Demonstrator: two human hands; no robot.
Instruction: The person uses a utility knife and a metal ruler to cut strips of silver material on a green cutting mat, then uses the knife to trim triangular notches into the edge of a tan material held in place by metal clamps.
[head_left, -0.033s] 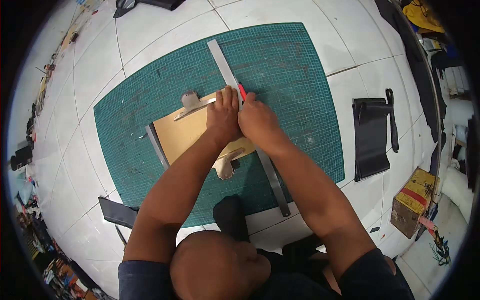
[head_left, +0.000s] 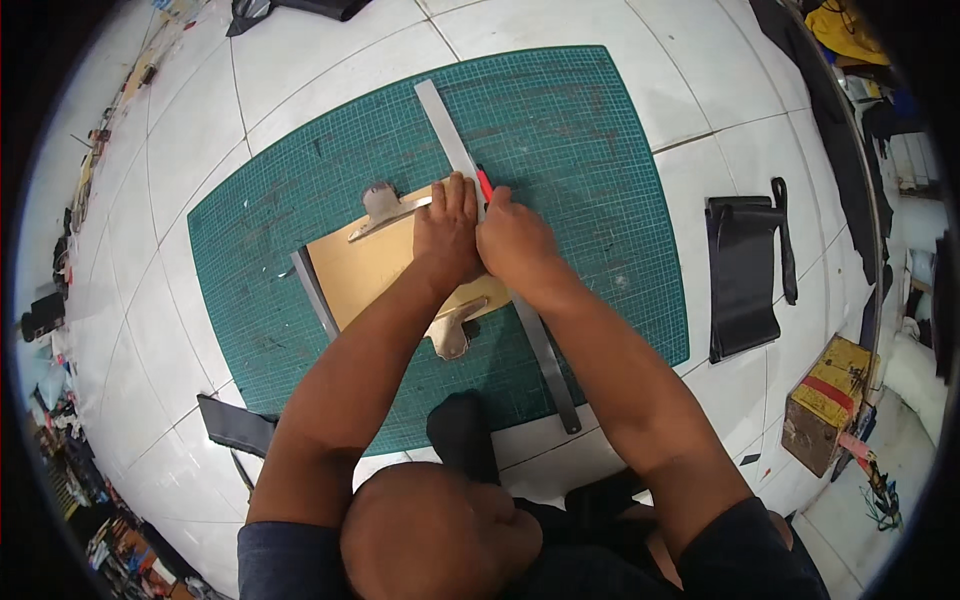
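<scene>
The left hand [head_left: 447,238] lies flat on the card [head_left: 362,258] beside the ruler [head_left: 444,120], seemingly steadying both on the mat [head_left: 560,120]. The right hand [head_left: 517,243] clenches the knife [head_left: 484,183] alongside the ruler, probably for guidance; clips [head_left: 381,203] bite the card, apparently against slipping.

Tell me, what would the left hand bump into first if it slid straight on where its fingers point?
Probably the metal ruler, just ahead of the left hand; they may already be touching, but depth is unclear here.
</scene>
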